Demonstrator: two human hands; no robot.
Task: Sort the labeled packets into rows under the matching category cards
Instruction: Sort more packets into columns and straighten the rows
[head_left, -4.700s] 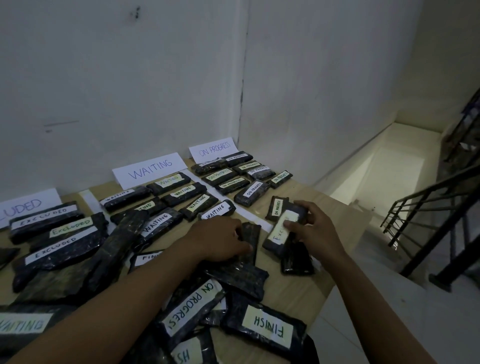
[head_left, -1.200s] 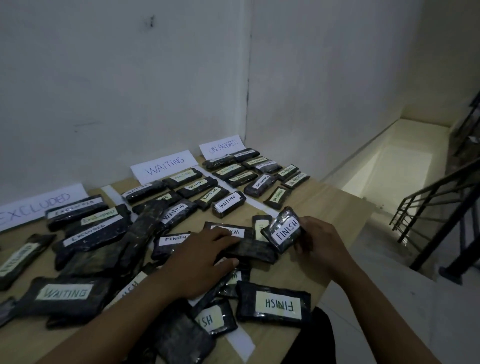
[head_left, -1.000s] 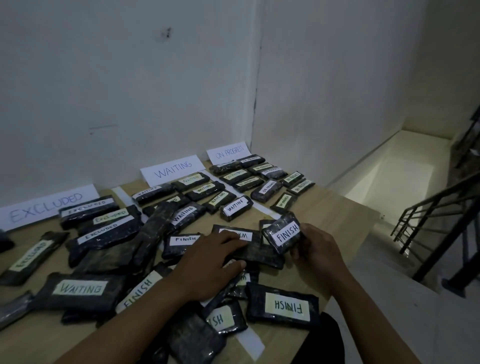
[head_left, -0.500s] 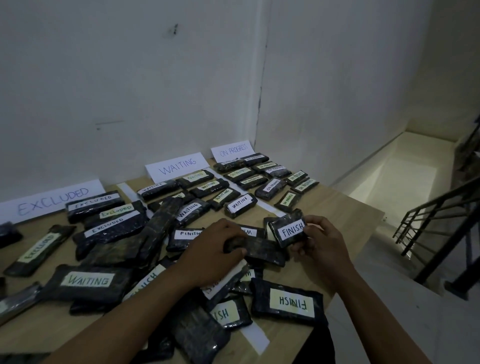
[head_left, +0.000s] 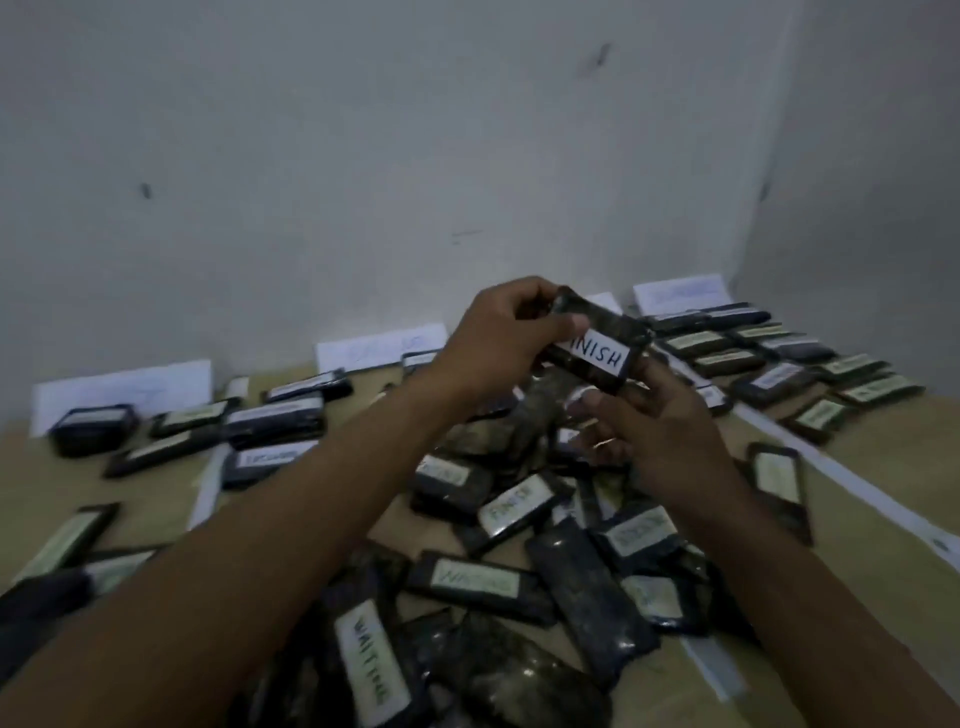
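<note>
FINISH packet (head_left: 597, 349) is held in the air above the middle of the table (head_left: 883, 467), label toward the camera, long axis tilted. Far end is gripped by the left hand (head_left: 496, 340): fingers curled over the top, thumb pressed on the label so its first letter is covered. Near end is pinched by the right hand (head_left: 662, 436) between thumb and forefinger, remaining fingers loosely curled beneath.

Loose pile of packets (head_left: 587, 597) is heaped under both arms, from mid-table to the near edge. In it a second FINISH packet (head_left: 514, 506), a WAITING packet (head_left: 478, 578) and another WAITING one (head_left: 370, 670) can be read; several are lying label down.

Sorted rows are laid along the far edge: right group (head_left: 769, 353) at the far right corner, left group (head_left: 275, 415) toward the far left. Labels there are too blurred to read. White category cards (head_left: 382, 345) are propped against the wall (head_left: 467, 156) behind the rows, text unreadable. White strip (head_left: 810, 457) is run across the table beside the right group. Single packet (head_left: 779, 483) is lying apart, near the right edge
</note>
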